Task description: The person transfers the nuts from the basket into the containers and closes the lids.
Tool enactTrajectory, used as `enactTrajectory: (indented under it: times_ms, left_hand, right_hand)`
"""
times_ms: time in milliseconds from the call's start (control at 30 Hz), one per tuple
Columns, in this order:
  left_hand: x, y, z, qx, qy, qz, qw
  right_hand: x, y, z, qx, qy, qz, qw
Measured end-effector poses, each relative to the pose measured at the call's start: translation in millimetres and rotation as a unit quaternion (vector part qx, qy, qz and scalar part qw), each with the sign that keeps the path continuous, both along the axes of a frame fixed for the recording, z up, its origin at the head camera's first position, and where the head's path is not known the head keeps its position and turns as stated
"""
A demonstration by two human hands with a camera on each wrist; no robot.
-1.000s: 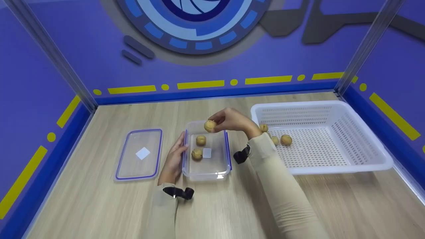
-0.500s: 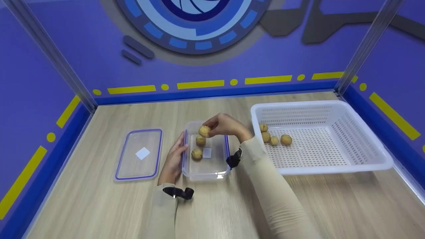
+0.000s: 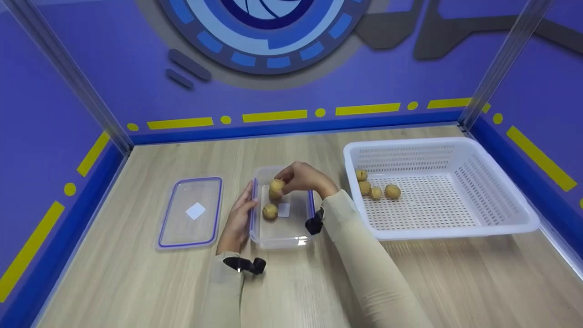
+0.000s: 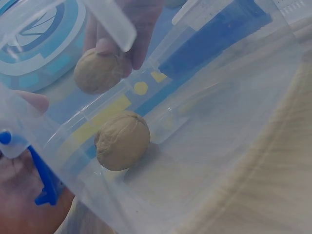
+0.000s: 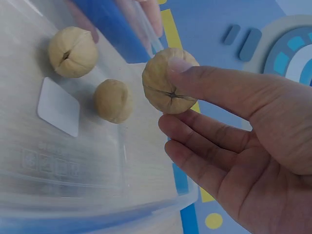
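Note:
My right hand point(image 3: 300, 176) pinches a walnut point(image 5: 168, 80) between thumb and fingers, low over the far part of a clear plastic food container point(image 3: 296, 230). Within the container lie two more walnuts: one point(image 3: 270, 211) beside a white square label, the other point(image 5: 113, 101) partly hidden beneath the held walnut in the head view. The left hand point(image 3: 237, 221) holds the container's left side, its fingers along the outer wall and the thumb at the rim. Through the clear wall, the left wrist view shows a walnut point(image 4: 123, 141) and the right hand's fingers.
Left of the container, a clear lid point(image 3: 189, 228) with a blue seal lies flat on the wooden table point(image 3: 136, 282). To the right stands a white perforated basket point(image 3: 437, 232) with several walnuts point(image 3: 392, 192) at its left end. Purple panels enclose the back and sides.
The right hand has moved left and down with its walnut, lower over the container. More walnuts in the basket have come into view. The left hand stays put.

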State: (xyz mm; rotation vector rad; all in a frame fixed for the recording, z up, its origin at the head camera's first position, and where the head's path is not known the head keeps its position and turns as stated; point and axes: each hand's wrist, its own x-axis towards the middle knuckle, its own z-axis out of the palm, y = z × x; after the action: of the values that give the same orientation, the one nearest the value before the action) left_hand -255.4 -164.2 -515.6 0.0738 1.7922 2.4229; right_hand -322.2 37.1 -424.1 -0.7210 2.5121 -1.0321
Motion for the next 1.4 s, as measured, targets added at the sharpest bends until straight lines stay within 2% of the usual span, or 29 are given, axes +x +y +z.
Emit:
enactTrajectory:
  times_ms: [167, 533, 800, 1100, 1400]
  left_hand:
    - [1.0, -1.1, 0.3, 0.004, -0.002, -0.003, 1.0]
    - [1.3, -0.9, 0.9, -0.02, -0.004, 0.005, 0.9998]
    - [0.8, -0.1, 1.3, -0.013, -0.007, 0.01, 0.9998]
    - [0.8, -1.4, -0.7, -0.022, -0.002, 0.006, 0.9997]
    - [0.7, -1.1, -1.4, -0.014, -0.003, 0.007, 0.9999]
  right_hand:
    - [0.5, -5.9, -4.8, 0.01, 0.001, -0.003, 1.0]
    - [1.7, -12.8, -13.2, 0.035, -0.018, -0.009, 0.999]
    - [2.4, -15.3, -15.8, 0.039, -0.033, -0.009, 0.999]
    - [1.5, -14.6, -16.7, 0.041, -0.012, 0.008, 0.999]
    - [1.5, -13.5, -17.4, 0.05, -0.015, 0.008, 0.999]
